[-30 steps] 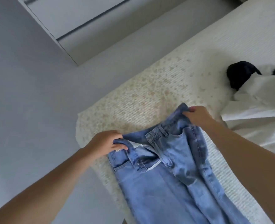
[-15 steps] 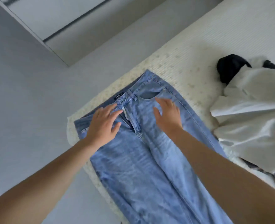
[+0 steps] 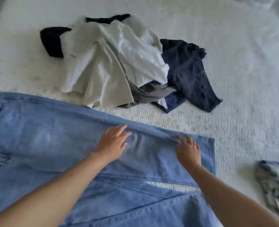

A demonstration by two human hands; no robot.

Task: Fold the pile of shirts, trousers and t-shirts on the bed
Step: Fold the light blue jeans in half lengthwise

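Flat, left hand (image 3: pixel 113 144) and right hand (image 3: pixel 188 149) apparently pressing jeans (image 3: pixel 53 141).

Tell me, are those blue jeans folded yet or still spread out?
Spread out: the jeans lie flat, both legs showing, under the left hand and right hand.

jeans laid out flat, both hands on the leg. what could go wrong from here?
1. A ridge of denim bunches between the left hand and right hand; folding the jeans now would likely lock that crease in.
2. The two legs lie splayed, bedspread showing through the gap, so a fold may come out skewed.
3. The unfolded pile sits just beyond the far edge; a swung leg could snag it.
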